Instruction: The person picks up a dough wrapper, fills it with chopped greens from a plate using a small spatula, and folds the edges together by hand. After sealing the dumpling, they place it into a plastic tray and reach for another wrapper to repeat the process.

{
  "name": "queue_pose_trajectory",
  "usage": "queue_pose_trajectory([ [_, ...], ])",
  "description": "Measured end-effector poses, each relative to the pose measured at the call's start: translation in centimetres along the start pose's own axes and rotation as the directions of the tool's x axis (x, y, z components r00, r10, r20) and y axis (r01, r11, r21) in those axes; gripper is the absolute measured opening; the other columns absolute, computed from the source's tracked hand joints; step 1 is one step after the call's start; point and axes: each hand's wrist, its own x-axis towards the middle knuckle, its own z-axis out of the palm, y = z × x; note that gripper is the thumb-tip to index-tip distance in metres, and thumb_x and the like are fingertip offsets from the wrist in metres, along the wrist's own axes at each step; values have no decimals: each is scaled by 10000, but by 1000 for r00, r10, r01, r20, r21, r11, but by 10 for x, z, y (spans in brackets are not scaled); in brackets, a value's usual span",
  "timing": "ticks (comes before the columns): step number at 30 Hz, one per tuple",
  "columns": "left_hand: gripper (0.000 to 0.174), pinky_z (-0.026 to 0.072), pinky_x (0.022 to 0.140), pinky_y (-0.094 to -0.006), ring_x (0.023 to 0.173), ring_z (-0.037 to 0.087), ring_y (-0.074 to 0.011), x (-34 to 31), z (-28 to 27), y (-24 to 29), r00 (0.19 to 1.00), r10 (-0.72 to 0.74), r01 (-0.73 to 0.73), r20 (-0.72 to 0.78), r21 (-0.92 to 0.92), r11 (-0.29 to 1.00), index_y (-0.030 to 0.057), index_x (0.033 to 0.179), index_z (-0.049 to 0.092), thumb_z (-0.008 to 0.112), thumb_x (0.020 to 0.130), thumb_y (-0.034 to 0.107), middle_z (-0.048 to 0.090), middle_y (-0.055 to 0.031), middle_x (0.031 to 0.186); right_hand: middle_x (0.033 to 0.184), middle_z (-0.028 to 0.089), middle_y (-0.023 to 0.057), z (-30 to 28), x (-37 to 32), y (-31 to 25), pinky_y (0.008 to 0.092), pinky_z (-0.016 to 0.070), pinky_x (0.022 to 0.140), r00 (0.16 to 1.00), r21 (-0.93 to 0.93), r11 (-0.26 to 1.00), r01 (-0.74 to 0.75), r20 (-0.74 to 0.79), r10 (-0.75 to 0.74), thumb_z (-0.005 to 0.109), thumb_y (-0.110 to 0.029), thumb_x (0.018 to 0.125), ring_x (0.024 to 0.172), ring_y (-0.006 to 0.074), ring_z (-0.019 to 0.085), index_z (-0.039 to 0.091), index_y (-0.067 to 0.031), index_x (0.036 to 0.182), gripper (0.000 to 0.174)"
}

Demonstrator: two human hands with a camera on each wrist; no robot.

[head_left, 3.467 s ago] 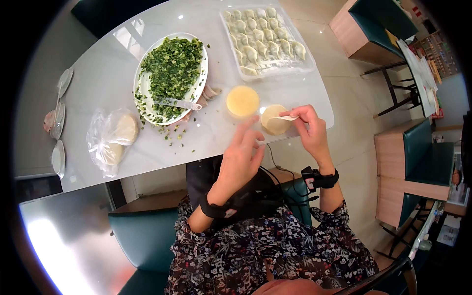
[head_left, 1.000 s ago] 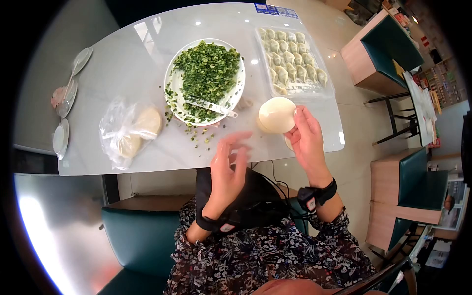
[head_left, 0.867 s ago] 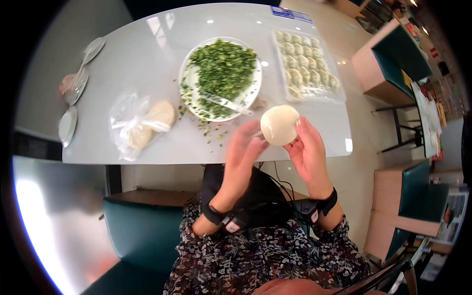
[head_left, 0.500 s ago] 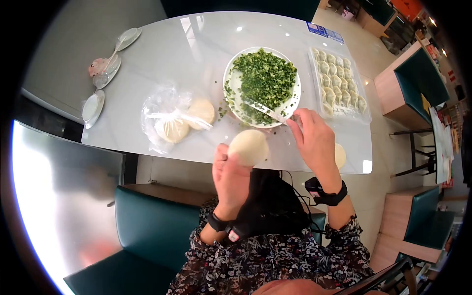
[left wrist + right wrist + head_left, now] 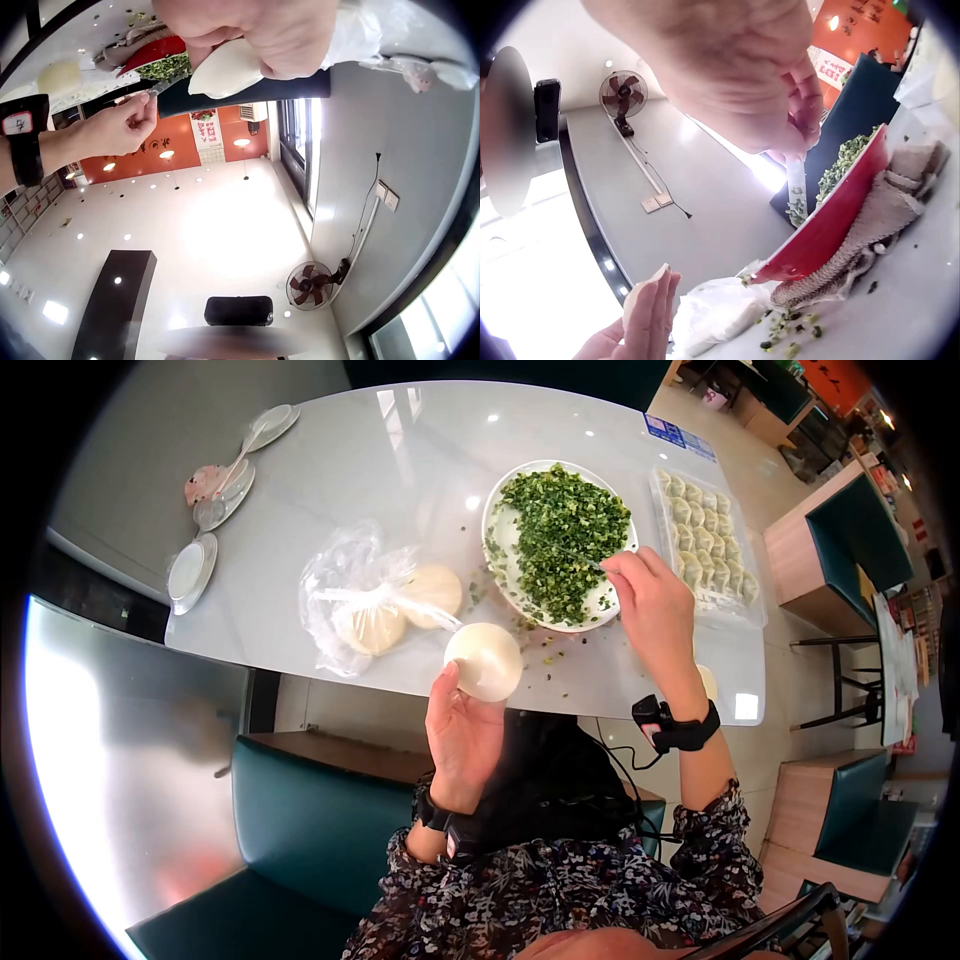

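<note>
In the head view my left hand [image 5: 465,745] holds a round, pale dumpling wrapper [image 5: 486,662], thumb over its edge and fingers beneath, just above the table's near edge. The left wrist view shows the wrapper [image 5: 227,69] cupped in the fingers. My right hand [image 5: 655,605] is over the right side of a white plate [image 5: 504,556] heaped with chopped green filling [image 5: 565,540]. It pinches the end of a flat spatula [image 5: 797,184], whose blade carries bits of greens in the right wrist view. Most of the blade is hidden in the head view.
A clear tray [image 5: 757,614] of folded dumplings stands right of the plate. Bagged dough [image 5: 372,622] lies to the left. A folded cloth [image 5: 862,225] props the plate. More round wrapper dough [image 5: 708,682] shows behind the right forearm. Small dishes [image 5: 190,572] line the far left edge.
The wrapper has passed from my right hand to my left. My right hand has moved to the plate and taken up the spatula lying there. The head view has swung rightward.
</note>
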Motion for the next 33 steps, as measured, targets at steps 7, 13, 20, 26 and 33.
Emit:
queue_pose_trajectory([
  [7, 444, 405, 1202, -444, 1383, 530, -282, 19, 0, -10, 998, 68, -69, 11, 172, 983, -82, 1439, 474, 486, 1077, 174, 553, -189, 1472, 840, 586, 79, -5, -9, 0, 411, 485, 630, 989, 62, 998, 26, 143, -35, 692, -44, 921, 733, 297, 611, 693, -95, 971, 71],
  [13, 419, 412, 1163, -403, 1353, 530, -240, 34, 18, -37, 981, 195, -182, -19, 285, 941, -30, 1474, 469, 429, 1097, 150, 565, -123, 1448, 810, 581, 89, -15, -22, -4, 392, 459, 602, 978, 160, 987, -13, 205, -20, 690, -20, 921, 670, 294, 595, 707, -70, 980, 79],
  [20, 472, 402, 1166, -413, 1380, 502, -235, 42, 39, -49, 982, 160, -125, -99, 295, 947, 7, 1545, 385, 383, 1099, 159, 507, -107, 1504, 816, 640, 92, -16, -29, -6, 328, 478, 595, 951, 322, 923, -210, 287, 116, 703, 6, 907, 642, 217, 633, 715, -27, 980, 81],
  [26, 481, 424, 1150, -422, 1367, 521, -249, 43, 41, -55, 976, 201, -177, -79, 247, 953, 8, 1567, 373, 393, 1122, 189, 509, -119, 1516, 874, 682, 117, -14, -42, -24, 284, 525, 627, 939, 410, 865, -290, 296, 175, 702, 23, 911, 697, 208, 681, 708, 8, 999, 89],
  [33, 472, 365, 1202, -435, 1417, 468, -248, 38, 48, -53, 974, 215, -192, -72, 237, 952, -9, 1546, 392, 369, 1108, 165, 496, -119, 1523, 787, 480, 71, -6, -67, -42, 369, 469, 548, 948, 10, 950, 313, 61, -313, 715, 52, 773, 635, 248, 547, 724, -46, 1048, 292],
])
